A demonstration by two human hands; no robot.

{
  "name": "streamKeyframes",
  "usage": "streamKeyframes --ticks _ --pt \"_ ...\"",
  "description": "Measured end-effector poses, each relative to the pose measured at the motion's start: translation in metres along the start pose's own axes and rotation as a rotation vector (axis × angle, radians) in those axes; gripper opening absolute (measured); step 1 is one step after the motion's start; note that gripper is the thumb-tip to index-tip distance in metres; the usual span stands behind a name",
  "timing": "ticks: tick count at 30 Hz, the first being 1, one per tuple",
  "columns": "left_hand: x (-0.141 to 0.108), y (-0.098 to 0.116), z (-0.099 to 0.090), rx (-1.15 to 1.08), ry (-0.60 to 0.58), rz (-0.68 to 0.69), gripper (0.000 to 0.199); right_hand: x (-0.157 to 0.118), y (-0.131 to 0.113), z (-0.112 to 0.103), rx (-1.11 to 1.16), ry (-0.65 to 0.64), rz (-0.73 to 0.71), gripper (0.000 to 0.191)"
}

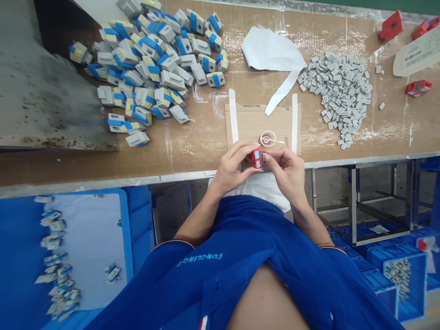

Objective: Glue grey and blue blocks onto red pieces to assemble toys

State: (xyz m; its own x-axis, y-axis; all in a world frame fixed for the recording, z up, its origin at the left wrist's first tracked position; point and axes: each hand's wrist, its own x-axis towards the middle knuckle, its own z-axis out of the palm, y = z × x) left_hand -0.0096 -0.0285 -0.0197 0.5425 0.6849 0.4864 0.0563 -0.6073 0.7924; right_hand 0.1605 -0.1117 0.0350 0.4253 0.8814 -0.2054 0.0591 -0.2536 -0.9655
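Note:
Near the front edge of the bench, my left hand (pixel 235 167) is closed on a small red toy vehicle (pixel 257 158) with pale blue windows. My right hand (pixel 287 172) pinches a small grey piece (pixel 264 156) against the vehicle's right side. Just beyond my fingers, a small round cup (pixel 267 138) with a white stick across it stands on a taped cardboard sheet (pixel 254 120). Farther right lies a heap of small grey pieces (pixel 343 87).
Many white, blue and yellow toy vehicles (pixel 147 59) are piled at the back left. A white cloth (pixel 270 50) lies behind the cardboard. Red parts (pixel 392 26) are at the far right. Below the bench are blue bins (pixel 407 256) and a tray (pixel 92 247) with more vehicles.

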Motion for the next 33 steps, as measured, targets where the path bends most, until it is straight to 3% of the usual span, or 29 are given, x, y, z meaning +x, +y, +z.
streamKeyframes --ticks 10,21,27,33 --pt "-0.005 0.001 0.001 0.017 0.004 -0.016 0.06 0.001 -0.016 -0.004 -0.027 -0.067 0.033 0.03" --pt "-0.005 0.003 0.001 -0.004 0.03 0.008 0.063 -0.005 -0.019 -0.001 -0.196 -0.018 -0.037 0.016" --pt "-0.005 0.001 -0.001 -0.068 0.008 -0.035 0.062 0.001 -0.026 -0.005 -0.12 -0.106 0.022 0.019" --pt "-0.01 0.0 0.001 -0.164 0.03 -0.08 0.063 -0.005 -0.026 0.002 -0.201 -0.062 -0.062 0.012"
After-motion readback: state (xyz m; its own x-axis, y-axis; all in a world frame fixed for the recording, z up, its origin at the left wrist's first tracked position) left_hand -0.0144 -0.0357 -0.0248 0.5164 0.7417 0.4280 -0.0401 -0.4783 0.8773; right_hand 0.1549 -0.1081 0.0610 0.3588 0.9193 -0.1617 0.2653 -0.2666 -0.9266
